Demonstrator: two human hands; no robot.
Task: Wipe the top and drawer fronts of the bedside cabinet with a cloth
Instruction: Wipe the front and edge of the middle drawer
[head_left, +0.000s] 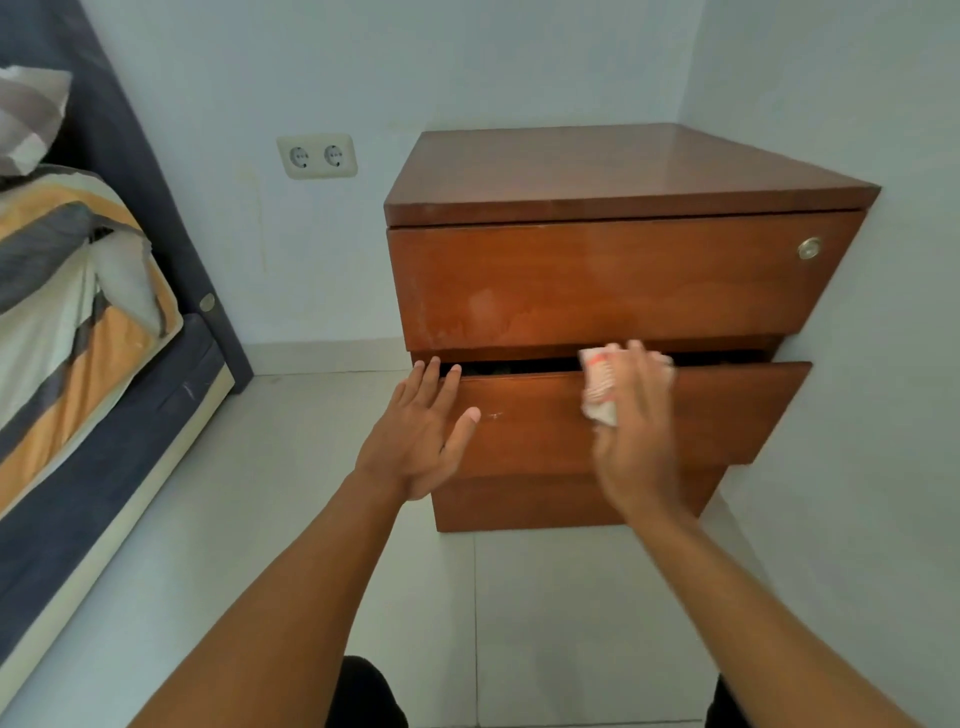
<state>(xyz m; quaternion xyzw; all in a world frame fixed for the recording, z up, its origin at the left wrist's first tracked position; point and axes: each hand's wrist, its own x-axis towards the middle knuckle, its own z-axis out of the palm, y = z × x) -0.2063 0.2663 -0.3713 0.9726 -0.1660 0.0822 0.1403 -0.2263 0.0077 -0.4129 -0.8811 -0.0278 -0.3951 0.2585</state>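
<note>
- The right hand (636, 441) pressed a crumpled cloth (600, 387) flat against the middle drawer (727, 410) front, near its top edge, fingers spread over it, likely to wipe there.
- The left hand (418, 431) lay open, grasping nothing, fingertips on that drawer's left top corner, probably steadying it, since it stood slightly pulled out.
- The cabinet (623, 171) sat in a corner, touching the wall on the right; bare floor (291, 493) lay between it and the bed (78, 322).
</note>
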